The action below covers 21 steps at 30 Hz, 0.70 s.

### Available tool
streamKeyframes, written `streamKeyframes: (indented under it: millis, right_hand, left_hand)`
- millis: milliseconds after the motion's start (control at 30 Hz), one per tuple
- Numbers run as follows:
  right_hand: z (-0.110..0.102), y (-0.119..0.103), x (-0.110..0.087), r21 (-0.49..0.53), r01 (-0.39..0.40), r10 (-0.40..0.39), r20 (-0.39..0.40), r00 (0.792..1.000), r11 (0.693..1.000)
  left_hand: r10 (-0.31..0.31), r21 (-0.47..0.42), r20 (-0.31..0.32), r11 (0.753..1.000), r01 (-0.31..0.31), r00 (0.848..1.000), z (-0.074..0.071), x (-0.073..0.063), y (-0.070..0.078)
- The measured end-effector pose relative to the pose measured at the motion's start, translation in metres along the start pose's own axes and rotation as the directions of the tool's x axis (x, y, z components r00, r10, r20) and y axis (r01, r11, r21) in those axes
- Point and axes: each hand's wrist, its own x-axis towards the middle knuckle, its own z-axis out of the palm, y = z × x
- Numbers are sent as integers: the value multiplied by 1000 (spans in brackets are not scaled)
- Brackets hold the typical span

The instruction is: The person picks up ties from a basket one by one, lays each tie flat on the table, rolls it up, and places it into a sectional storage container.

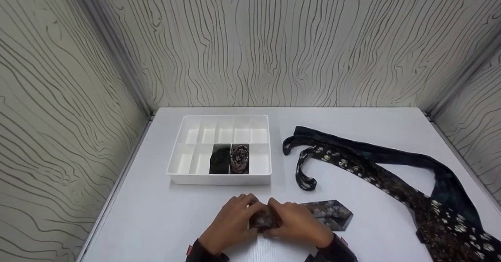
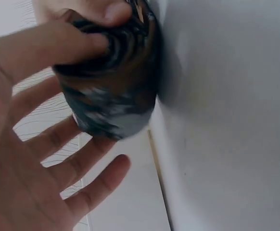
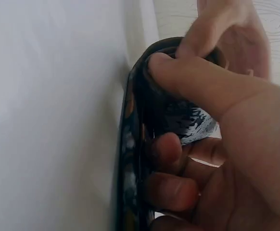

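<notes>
A patterned necktie (image 1: 330, 214), dark with grey and brown, is partly rolled up at the table's front. Its loose pointed end lies flat to the right. My left hand (image 1: 231, 223) holds the rolled part (image 2: 113, 96), thumb on the coil's edge and other fingers spread around its far side. From the other side my right hand (image 1: 296, 223) grips the same roll (image 3: 178, 113), thumb on top and fingers curled by the strip leading off it. Both thumbs nearly meet over the coil. The hands hide much of the roll in the head view.
A white divided box (image 1: 219, 179) stands behind the hands. Two rolled ties, one dark green (image 1: 220, 160) and one brownish patterned (image 1: 239, 159), sit in adjacent front-row compartments. Long loose ties lie to the right: a navy one (image 1: 407, 159) and a black one with pale flowers (image 1: 352, 164).
</notes>
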Motion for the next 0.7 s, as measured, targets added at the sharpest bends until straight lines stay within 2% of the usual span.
streamKeyframes:
  millis: [100,333,533,700]
  right_hand:
    - [0,1,-1,4,-12,12,17,1000,1000]
    - [0,1,-3,-107,11,-11,-7,1000,994]
    - [-2,0,-3,-52,-13,14,14,1000,999]
    - [-3,0,-3,-34,6,-7,-12,1000,999]
  left_hand:
    - [8,13,-12,1000,-7,1000,0,0,-1]
    - [0,-11,-33,1000,0,999,4,1,2]
    - [-3,7,-49,1000,3,999,6,3,3]
    - [8,-5,-9,1000,-8,1000,6,4,2]
